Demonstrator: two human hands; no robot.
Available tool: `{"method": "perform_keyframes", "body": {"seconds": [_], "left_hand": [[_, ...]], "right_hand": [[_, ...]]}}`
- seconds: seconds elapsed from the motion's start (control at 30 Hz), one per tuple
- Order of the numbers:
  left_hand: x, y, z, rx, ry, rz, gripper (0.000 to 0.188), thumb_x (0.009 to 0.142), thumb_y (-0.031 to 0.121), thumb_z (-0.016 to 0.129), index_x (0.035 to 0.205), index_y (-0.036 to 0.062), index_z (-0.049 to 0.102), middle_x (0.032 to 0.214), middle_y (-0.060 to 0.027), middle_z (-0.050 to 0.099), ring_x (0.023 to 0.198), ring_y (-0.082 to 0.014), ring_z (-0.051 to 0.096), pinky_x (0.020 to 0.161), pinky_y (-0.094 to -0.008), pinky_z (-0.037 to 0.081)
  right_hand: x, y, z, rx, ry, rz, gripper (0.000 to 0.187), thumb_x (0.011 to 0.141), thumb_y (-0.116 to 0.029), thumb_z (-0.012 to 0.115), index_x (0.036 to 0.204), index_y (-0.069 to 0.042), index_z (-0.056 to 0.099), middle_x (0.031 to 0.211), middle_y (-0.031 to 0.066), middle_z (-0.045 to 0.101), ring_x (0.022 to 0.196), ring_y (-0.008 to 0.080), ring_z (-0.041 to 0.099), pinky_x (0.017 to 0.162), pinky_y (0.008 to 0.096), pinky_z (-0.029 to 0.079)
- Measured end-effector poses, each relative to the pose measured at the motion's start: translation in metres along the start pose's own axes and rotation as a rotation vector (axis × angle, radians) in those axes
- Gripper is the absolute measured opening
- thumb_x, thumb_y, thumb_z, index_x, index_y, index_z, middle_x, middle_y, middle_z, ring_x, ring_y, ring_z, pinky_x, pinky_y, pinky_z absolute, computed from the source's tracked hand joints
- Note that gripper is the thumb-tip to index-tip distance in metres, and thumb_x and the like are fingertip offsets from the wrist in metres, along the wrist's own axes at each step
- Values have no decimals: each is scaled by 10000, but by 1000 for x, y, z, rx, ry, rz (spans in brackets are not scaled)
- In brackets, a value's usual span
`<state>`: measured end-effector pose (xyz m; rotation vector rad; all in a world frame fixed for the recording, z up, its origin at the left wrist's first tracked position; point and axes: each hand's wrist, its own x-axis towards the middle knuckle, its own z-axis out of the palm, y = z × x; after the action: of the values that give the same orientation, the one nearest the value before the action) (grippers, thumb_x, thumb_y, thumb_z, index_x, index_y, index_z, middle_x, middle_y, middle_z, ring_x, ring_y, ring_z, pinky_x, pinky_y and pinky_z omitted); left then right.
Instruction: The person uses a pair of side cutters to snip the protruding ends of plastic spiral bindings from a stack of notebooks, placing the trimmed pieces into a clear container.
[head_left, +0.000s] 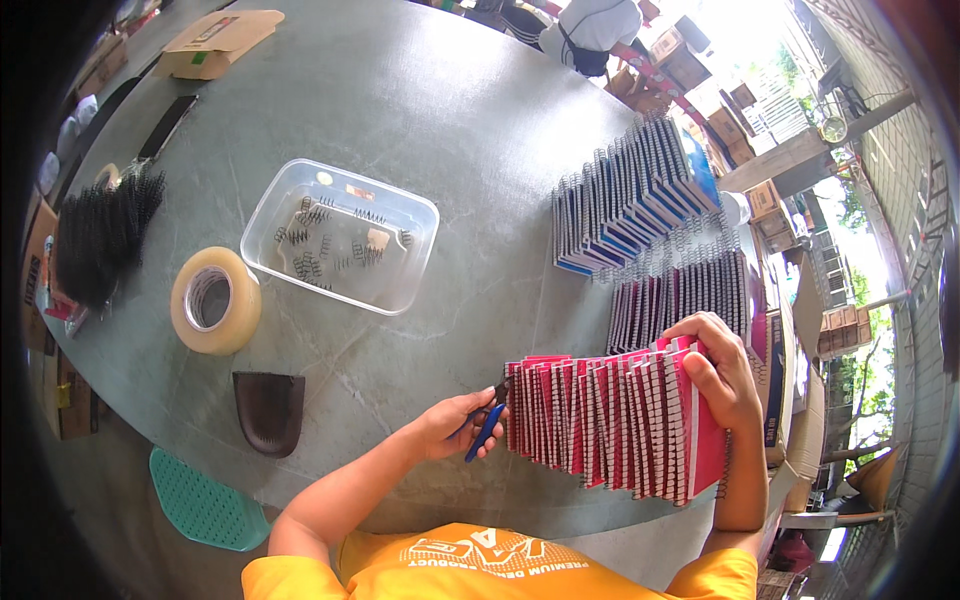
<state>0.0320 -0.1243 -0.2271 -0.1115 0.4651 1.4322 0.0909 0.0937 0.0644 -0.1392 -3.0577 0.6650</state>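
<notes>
In front of me stands a row of spiral notebooks point(590, 415) with pink-red covers, packed side by side with their coil edges facing up. My left hand point(462, 425) is closed round blue-handled pliers point(485, 432), whose dark jaws are at the left end of the row, by a coil. My right hand point(722, 365) rests on the far right end, fingers curled over the top of the last notebooks. Behind this row are darker spiral notebooks point(680, 303), and beyond them a row of blue-covered ones point(630, 200).
A clear plastic box point(340, 290) with several short coil pieces sits mid-table. Left of it lie a tape roll point(215, 300), a dark scoop-shaped piece point(268, 412) and a bundle of black coils point(105, 235). A green stool point(205, 500) stands below the table edge; cartons point(800, 410) stand at right.
</notes>
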Motion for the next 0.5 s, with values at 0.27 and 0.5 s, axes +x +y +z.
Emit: {"method": "perform_keyframes", "body": {"seconds": [0.27,0.5], "left_hand": [[2,2,-10,-115,-234,-37,457,988,407,318,1202,43,491,857,-97,641,692,-211,619,619,-345,522],[2,7,3,-88,-158,-36,460,984,394,330,1185,19,503,866,-139,652,742,-258,653,701,-408,548]], "right_hand": [[0,-1,-2,9,-14,-33,500,831,-463,497,901,24,592,822,155,567,804,318,539,759,375,413],[-2,-2,-8,0,9,-34,504,831,-473,497,903,17,590,819,156,569,816,324,541,768,383,413]]}}
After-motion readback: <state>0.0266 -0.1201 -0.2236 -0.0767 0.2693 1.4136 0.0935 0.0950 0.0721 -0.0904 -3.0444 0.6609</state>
